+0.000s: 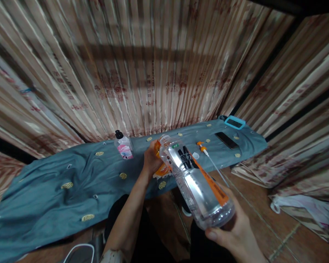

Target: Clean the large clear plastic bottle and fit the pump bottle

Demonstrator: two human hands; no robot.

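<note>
Two hands: right hand [233, 233] grips the clear bottle's [197, 182] base, left hand [151, 160] clutches an orange packet [161, 168] beside its neck

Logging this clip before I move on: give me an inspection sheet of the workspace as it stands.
Surface: blue-grey cloth with yellow motifs, spread over a low surface, creased on the left.
Job's things: clear plastic bottle with orange and black label, uncapped, tilted; orange packet behind it.
Clutter: small pump bottle with pink label, upright; orange-capped pump tube lying flat; white cap; phone; teal-framed item at the far edge.
Grippers: right hand grips the bottle's base; left hand is on the packet by the bottle's mouth.
Cables: nothing seen.
Surroundings: striped curtain behind; wooden floor; plastic bag at right.
</note>
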